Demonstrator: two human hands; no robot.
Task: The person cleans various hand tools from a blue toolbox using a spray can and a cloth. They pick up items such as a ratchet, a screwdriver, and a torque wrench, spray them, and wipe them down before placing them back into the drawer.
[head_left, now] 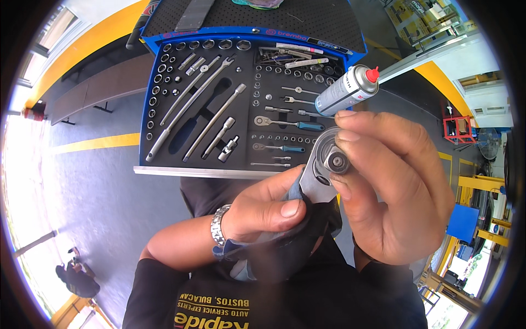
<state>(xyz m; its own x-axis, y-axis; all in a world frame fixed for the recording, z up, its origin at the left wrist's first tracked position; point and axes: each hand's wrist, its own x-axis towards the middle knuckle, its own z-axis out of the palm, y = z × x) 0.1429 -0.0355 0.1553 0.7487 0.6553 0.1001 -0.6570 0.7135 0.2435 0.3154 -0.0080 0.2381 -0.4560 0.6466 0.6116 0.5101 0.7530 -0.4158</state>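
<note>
Close in front of me is a ratchet wrench [318,176], its round metal head raised and its square drive stub facing up. My left hand [263,211], with a metal-band watch [219,226] at the wrist, is closed around the handle side. A dark blue-grey cloth [276,255] hangs about that grip and hides most of the handle. At the ratchet's head, the thumb and fingers of my right hand [397,189] pinch its rim from the right. Beyond the hands lies an open tool drawer [219,172] with sockets, extension bars and two smaller blue-handled ratchets [290,123] in dark foam.
A spray can [345,90] with a red cap stands at the drawer's right side. Above the drawer is a blue cabinet's black ridged top [307,22]. A long bench [104,90] runs to the left. Another person [79,277] is at the far lower left.
</note>
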